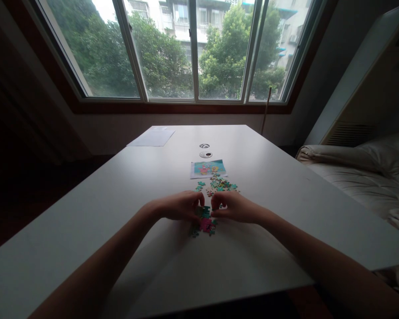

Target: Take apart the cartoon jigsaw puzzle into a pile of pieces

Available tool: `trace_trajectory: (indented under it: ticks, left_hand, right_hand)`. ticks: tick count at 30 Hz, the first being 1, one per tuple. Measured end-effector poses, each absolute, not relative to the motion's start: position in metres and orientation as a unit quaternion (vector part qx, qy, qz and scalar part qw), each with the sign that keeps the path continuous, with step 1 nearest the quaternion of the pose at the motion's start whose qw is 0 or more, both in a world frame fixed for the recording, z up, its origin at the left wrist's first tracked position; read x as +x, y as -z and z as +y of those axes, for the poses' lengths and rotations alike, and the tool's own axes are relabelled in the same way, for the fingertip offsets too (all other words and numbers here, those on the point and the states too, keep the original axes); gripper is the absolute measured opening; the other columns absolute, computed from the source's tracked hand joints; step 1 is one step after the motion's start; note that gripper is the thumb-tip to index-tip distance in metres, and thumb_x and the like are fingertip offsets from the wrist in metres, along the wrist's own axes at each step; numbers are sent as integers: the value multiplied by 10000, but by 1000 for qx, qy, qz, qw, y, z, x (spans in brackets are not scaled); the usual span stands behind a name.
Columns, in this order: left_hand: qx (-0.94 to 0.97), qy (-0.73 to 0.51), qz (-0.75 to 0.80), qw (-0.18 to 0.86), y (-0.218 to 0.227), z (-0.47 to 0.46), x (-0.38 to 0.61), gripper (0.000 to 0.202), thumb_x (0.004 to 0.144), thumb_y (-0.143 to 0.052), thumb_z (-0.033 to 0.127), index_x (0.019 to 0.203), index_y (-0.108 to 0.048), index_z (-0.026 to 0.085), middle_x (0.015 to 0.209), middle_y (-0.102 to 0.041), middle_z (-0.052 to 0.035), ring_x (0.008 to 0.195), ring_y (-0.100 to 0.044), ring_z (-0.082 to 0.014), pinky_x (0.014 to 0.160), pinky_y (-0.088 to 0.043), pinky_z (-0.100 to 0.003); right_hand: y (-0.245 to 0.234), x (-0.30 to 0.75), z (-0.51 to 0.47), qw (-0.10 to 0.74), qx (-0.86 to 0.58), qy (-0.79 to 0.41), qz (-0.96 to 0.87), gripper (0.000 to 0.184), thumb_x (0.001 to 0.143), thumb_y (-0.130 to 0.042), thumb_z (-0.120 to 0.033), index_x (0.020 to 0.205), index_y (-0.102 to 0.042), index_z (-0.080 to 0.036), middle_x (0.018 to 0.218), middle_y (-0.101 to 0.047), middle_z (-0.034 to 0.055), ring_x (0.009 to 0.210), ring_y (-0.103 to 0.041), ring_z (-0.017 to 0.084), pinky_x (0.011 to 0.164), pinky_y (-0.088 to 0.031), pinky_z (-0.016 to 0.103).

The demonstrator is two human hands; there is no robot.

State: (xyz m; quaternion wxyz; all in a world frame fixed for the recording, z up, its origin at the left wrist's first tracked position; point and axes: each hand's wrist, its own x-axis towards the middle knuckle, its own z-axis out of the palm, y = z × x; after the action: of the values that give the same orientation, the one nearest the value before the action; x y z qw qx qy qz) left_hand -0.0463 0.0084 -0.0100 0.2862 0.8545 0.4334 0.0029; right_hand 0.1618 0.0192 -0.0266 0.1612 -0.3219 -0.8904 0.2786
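Observation:
My left hand [182, 206] rests low over the white table with curled fingers, thumb and fingertips closed about a teal jigsaw piece [205, 211]. Opposite it, my right hand [232, 207] has its fingers bent in toward the thumb at the right side of that teal piece; whatever is between its tips is too small to make out. Just below the hands lies a pink cluster of jigsaw pieces [206, 225], with darker green pieces [194, 231] at its left. Beyond the hands is a loose pile of mixed pieces [221, 182].
A printed cartoon picture [209, 169] lies behind the pile. Farther back, two round grommets [205, 154] are set in the white table [252, 155]. White paper [152, 136] lies at the far left edge. A couch [362, 168] stands on the right, and a window faces me.

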Motion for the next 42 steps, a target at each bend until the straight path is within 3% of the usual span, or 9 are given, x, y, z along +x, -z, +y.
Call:
trace_trajectory:
  ticks: [5, 8, 12, 18, 28, 33, 37, 42]
  left_hand:
    - [850, -8, 437, 294, 12, 9, -48, 322, 651, -635, 318, 897, -494, 164, 792, -486, 5, 683, -431, -130, 563, -344, -205]
    - [858, -27, 420, 296, 15, 12, -49, 201, 701, -583, 300, 822, -499, 162, 736, -481, 19, 641, -417, -113, 543, -336, -199]
    - [863, -43, 410, 293, 17, 16, -47, 77, 737, -519, 231, 749, -517, 155, 667, -473, 32, 593, -407, -95, 529, -330, -191]
    - [862, -64, 403, 301, 19, 17, -47, 97, 740, -519, 240, 762, -549, 151, 658, -490, 29, 586, -416, -94, 524, -334, -187]
    - [850, -140, 452, 233, 26, 25, -53, 181, 767, -508, 303, 866, -551, 156, 731, -544, -5, 630, -472, -118, 571, -374, -215]
    - [851, -145, 481, 155, 26, 30, -60, 177, 759, -525, 325, 831, -559, 167, 748, -542, -11, 652, -480, -129, 582, -368, -226]
    - [858, -78, 456, 224, 17, 26, -61, 233, 747, -541, 388, 759, -551, 155, 687, -530, 7, 599, -463, -114, 522, -348, -206]
    - [856, -15, 421, 300, 14, 20, -54, 311, 677, -618, 415, 857, -561, 169, 773, -537, 5, 651, -478, -118, 546, -367, -200]
  right_hand:
    - [31, 168, 30, 205, -400, -176, -876, 105, 754, -577, -273, 785, -619, -183, 770, -631, 27, 727, -532, 145, 677, -374, 267]
    - [33, 169, 31, 227, -380, -117, -889, 124, 765, -564, -291, 778, -635, -190, 808, -634, 40, 795, -515, 168, 735, -363, 294]
    - [35, 164, 26, 223, -331, -129, -908, 154, 769, -565, -318, 797, -645, -190, 792, -621, 39, 786, -508, 157, 729, -362, 278]
    - [40, 160, 21, 210, -302, -138, -920, 157, 753, -586, -331, 811, -660, -205, 781, -621, 32, 780, -495, 161, 718, -350, 276]
    - [45, 163, 28, 205, -320, -94, -920, 172, 767, -561, -176, 894, -658, -238, 864, -613, 42, 806, -485, 161, 737, -354, 288]
    - [40, 162, 19, 198, -279, -118, -932, 188, 732, -612, -349, 859, -659, -219, 835, -603, 46, 806, -488, 168, 728, -359, 289]
    - [33, 160, 12, 163, -265, -133, -941, 294, 673, -648, -431, 874, -656, -216, 823, -597, 46, 821, -496, 181, 714, -359, 287]
    - [28, 162, 15, 109, -282, -190, -934, 250, 689, -654, -344, 870, -629, -174, 843, -587, 51, 808, -509, 164, 725, -369, 276]
